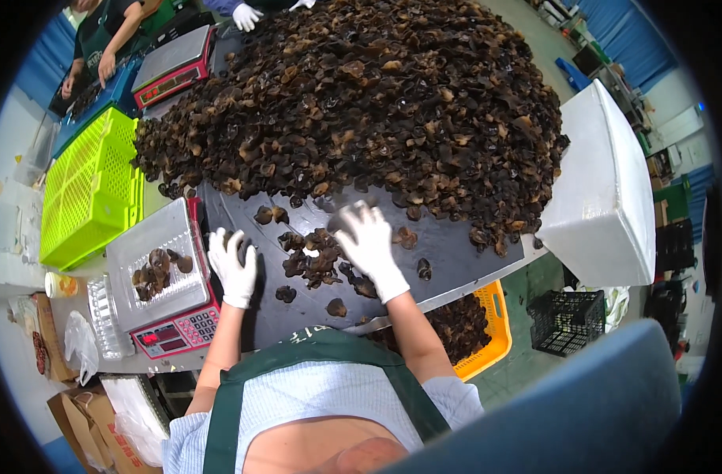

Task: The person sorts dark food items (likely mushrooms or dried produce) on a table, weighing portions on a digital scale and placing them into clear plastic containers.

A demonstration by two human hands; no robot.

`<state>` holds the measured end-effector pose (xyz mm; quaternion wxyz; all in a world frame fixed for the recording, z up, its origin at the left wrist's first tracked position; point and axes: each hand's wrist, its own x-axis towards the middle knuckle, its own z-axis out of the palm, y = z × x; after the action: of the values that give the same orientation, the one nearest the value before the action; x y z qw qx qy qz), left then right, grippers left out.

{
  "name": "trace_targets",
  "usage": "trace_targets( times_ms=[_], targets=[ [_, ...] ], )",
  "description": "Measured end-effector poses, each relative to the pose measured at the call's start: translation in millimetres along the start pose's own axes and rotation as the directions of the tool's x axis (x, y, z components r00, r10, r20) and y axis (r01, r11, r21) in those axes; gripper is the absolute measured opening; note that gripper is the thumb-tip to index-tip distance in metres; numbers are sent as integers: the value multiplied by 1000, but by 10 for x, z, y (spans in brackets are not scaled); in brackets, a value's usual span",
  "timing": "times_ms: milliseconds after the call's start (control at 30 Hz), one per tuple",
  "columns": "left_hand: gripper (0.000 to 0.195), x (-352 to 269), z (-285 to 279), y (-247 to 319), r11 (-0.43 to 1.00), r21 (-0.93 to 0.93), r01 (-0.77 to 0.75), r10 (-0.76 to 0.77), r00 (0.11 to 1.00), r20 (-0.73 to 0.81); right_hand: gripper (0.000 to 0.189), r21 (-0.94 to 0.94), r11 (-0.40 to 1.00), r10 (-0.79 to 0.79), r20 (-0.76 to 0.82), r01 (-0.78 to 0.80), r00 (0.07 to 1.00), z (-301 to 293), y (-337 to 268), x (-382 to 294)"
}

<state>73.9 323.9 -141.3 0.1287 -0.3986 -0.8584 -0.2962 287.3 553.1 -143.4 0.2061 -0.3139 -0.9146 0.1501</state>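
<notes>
My left hand (233, 269), in a white glove, is beside the right edge of a red digital scale (121, 266). A dark piece of wood ear fungus (242, 252) shows between its thumb and fingers. On the scale's pan rests a clear plastic tray (180, 240) with several fungus pieces (153, 275) in it. My right hand (369, 249), also gloved, reaches over the dark tabletop (432, 302). Motion blurs its fingertips, and a dark patch there cannot be made out. Close to its left lies a small cluster of loose fungus (313, 258).
A large heap of wood ear fungus (367, 106) covers the table's far side. White foam box (603, 189) stands right; lime-green crates (91, 189) stand left. Below the edge is a yellow crate (497, 332) of fungus. Across the table are a second scale (174, 65) and two other people.
</notes>
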Motion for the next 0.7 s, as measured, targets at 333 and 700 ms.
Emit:
trace_targets(
  times_ms=[333, 700],
  targets=[
    [35, -134, 110, 146, 981, -182, -61, 106, 963, 248, 17, 400, 917, 41, -128, 14, 991, -514, -49, -334],
    [41, -115, 19, 783, 879, -192, -437, 471, 860, 197, 18, 518, 853, 76, -1, -64, 997, -245, -195, -514]
  ],
)
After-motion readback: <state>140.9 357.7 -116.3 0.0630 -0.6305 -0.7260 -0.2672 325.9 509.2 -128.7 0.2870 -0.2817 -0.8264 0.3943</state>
